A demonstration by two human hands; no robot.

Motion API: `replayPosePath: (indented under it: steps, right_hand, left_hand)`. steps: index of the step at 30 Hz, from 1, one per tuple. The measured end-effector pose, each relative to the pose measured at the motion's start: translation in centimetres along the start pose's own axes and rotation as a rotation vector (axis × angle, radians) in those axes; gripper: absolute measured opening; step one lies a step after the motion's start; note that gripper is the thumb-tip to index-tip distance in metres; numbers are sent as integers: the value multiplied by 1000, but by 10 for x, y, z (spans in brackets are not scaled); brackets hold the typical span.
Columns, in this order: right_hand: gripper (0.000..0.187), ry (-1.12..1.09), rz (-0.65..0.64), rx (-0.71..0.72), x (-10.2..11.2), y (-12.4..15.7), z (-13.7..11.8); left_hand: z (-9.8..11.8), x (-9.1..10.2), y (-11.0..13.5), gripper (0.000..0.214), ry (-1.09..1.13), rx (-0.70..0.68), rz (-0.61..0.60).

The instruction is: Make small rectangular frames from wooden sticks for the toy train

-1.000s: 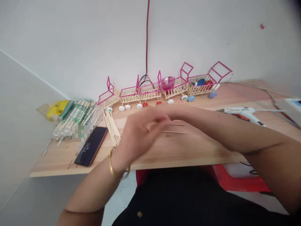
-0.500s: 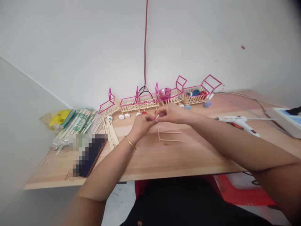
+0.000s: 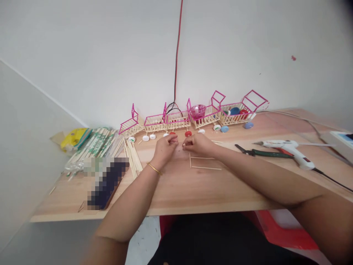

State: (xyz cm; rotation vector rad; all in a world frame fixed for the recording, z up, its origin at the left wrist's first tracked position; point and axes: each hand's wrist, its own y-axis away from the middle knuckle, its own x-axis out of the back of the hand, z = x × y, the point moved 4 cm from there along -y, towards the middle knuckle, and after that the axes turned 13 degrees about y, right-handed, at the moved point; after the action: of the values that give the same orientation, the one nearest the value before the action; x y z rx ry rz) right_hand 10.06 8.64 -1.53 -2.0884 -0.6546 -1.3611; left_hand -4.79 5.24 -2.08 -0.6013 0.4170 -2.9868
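Hands [image 3: 166,149] have parted; wheeled stick carts [image 3: 205,119] stand just beyond.

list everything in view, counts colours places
Wooden stick carts: five, pale and pink, back
Round plastic caps: several, white red blue, carts
Clear plastic cup: one, pink, fourth cart from left
Bagged wooden sticks: many, pale, left
Plastic packet: one, yellow, left end
Pixelated slab: one, dark, front left
Loose thin sticks: many, pale, beside slab
Three-sided stick outline: one, pale, centre
Metal cutters: one, green handle, right
Glue gun: one, white, right
Power strip: one, white, right end
Wall cable: one, red and black, back
Wooden table: one, light brown, beneath
Partly hidden object: one, red, below table
Left hand: one, gold bangle, centre
Right hand: one, pale piece in fingers
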Motion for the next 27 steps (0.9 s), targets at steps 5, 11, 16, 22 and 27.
replayPosePath:
  steps: [5,11,16,22,27]
  right_hand:
    - [16,-23,-11,20,-5,1,1]
    - [18,-128,-15,-20,5,3,4]
    - [29,-568,29,-212,14,8,12]
    - [23,-639,20,-278,18,17,7]
    - [22,-592,75,-270,33,26,-7]
  left_hand:
    - [-1,-1,3,13,34,6,14]
    - [-1,-5,5,9,173,34,46]
    - [-2,-21,15,14,628,343,-83]
    - [11,-29,23,25,743,389,-158]
    - [16,-25,21,28,681,282,-114]
